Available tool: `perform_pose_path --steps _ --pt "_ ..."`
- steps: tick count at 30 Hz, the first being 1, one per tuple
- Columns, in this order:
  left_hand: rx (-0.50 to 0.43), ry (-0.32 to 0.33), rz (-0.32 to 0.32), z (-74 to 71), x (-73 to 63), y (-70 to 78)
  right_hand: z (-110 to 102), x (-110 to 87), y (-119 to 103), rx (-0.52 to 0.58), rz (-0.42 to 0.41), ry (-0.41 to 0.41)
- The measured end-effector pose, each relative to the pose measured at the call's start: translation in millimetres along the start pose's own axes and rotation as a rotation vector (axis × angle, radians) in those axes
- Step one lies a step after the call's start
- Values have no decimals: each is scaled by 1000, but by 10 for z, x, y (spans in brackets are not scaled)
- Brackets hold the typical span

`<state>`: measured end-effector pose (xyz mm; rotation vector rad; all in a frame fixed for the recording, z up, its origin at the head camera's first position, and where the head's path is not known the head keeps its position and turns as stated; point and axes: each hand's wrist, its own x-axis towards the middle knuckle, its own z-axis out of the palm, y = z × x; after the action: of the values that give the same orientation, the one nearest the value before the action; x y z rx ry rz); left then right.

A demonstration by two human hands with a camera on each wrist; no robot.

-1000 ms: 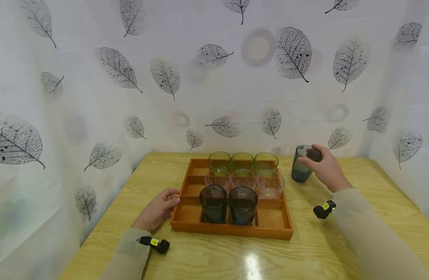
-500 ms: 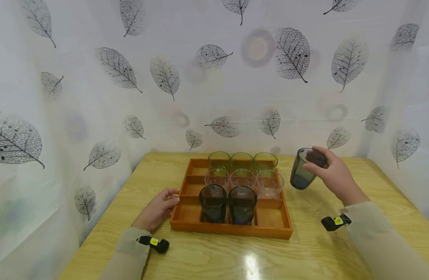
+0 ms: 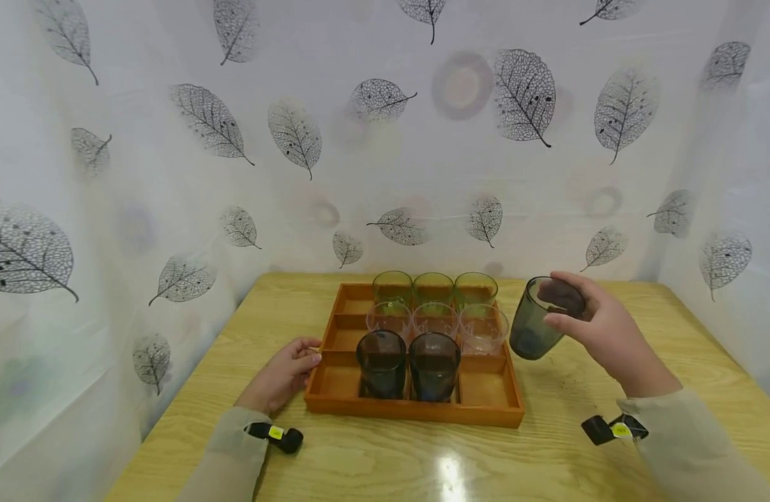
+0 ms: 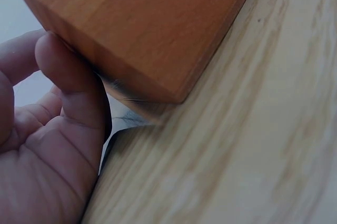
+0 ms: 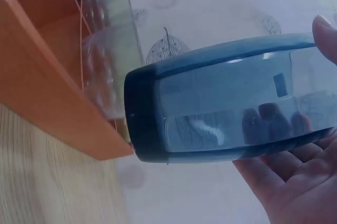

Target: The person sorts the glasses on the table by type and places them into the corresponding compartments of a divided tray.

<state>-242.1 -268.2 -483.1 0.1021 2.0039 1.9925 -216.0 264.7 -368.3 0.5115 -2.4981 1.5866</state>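
Note:
My right hand (image 3: pixel 611 335) grips a smoky blue-grey drinking glass (image 3: pixel 533 328) near its rim, thumb on one side and fingers on the other. The glass tilts in the air just right of a wooden divided tray (image 3: pixel 416 413); the right wrist view shows its dark, thick base (image 5: pixel 145 113) pointing toward the tray. My left hand (image 3: pixel 284 373) touches the tray's left outer wall with loosely bent fingers; in the left wrist view the thumb (image 4: pixel 68 71) lies against the wood. Two dark glasses, a left one (image 3: pixel 382 366) and a right one (image 3: pixel 434 369), stand in the tray's front row.
Behind them in the tray are a row of clear glasses (image 3: pixel 435 324) and a back row of green glasses (image 3: pixel 432 287). The front right compartment (image 3: pixel 485 390) and the left ones hold no glass. A leaf-printed curtain (image 3: pixel 385 167) hangs behind the wooden table (image 3: pixel 360 460).
My right hand has lifted the dark glass off the table, tilted it and brought it nearer, toward the tray's right side. The left hand and the tray stay put.

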Motion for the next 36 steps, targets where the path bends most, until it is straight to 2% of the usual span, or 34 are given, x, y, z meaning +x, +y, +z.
perform_pose_path --steps 5,10,18,25,36 --pt "-5 2 1 13 -5 9 91 -73 -116 54 -48 -11" --pt "-8 0 3 15 1 7 197 -112 -161 109 -101 -67" --pt "-7 17 -13 25 -2 24 391 -191 -140 124 -117 -126" --pt "-7 15 -10 25 -14 37 540 -242 -28 80 -90 -148" --pt "6 8 -14 24 -10 16 771 -307 137 80 -11 -184"
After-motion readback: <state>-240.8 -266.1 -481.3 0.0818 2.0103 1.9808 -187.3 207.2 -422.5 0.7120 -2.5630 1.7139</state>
